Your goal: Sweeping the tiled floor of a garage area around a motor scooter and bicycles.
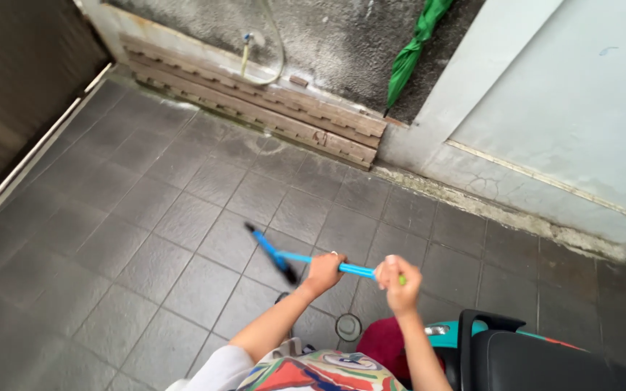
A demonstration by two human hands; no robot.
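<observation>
Both hands, left hand [323, 271] and right hand [397, 278], clench the blue broom handle [356, 270]; its blurred head [271, 253] seems to be bristles.

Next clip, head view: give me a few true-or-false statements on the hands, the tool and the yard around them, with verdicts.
1. Both hands grip the blue handle. True: left hand and right hand are closed on the handle.
2. The tool's head points toward the person. False: it lies on the far side of the hands, over the tiles.
3. A green umbrella leans against the wall. True.
4. The floor is bare soil. False: it is grey tiles.
5. A hose hangs from a tap on the wall. True.
</observation>
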